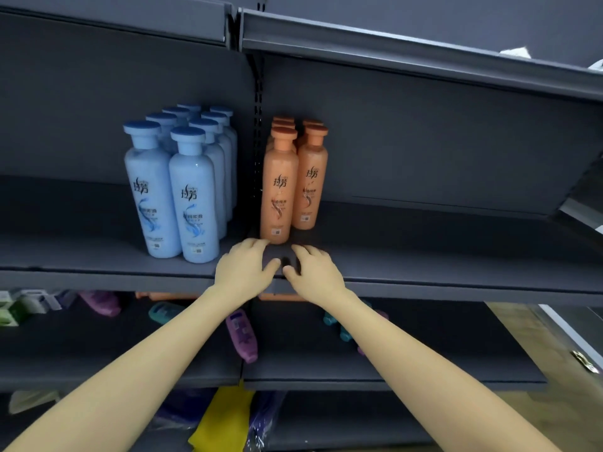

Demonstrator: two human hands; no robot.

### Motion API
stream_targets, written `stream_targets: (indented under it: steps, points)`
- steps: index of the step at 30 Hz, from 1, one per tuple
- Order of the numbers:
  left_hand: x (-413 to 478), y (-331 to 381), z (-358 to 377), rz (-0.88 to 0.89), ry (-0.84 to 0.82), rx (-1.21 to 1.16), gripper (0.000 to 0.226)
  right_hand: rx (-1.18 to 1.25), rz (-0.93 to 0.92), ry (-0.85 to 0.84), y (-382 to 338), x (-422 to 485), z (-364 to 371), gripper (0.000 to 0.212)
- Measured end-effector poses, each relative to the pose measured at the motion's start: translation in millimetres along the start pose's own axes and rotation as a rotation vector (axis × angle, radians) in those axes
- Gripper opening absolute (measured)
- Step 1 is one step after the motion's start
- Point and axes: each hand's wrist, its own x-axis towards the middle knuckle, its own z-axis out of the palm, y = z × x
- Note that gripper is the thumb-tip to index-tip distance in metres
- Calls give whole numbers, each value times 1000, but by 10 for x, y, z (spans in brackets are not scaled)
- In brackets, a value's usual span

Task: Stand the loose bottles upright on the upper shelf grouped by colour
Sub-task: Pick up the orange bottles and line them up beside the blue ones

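Note:
Several blue bottles [177,187] stand upright in a tight group on the upper shelf [424,256]. To their right stand several orange bottles [280,187], also upright. My left hand [243,269] and my right hand [313,272] lie side by side at the shelf's front edge, just in front of the nearest orange bottle. Both have relaxed fingers and hold nothing. On the lower shelf [391,370] lie loose purple bottles [242,336], teal bottles [163,313] and orange bottles [169,295], partly hidden by the upper shelf and my arms.
The upper shelf's right half is bare behind my right hand. Small white and green boxes [19,308] sit at the lower shelf's far left. A yellow pack [222,419] lies on the shelf below. Another shelf [391,50] overhangs above.

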Motion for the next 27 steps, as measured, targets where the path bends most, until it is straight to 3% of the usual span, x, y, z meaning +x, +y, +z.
stream_targets:
  steps: [17, 27]
  points:
    - [-1524, 251, 181, -46, -94, 164, 53, -12, 19, -180, 155, -1393, 196, 50]
    - [-2306, -171, 231, -233, -174, 150, 52, -6, -27, -321, -148, -1842, 642, 50]
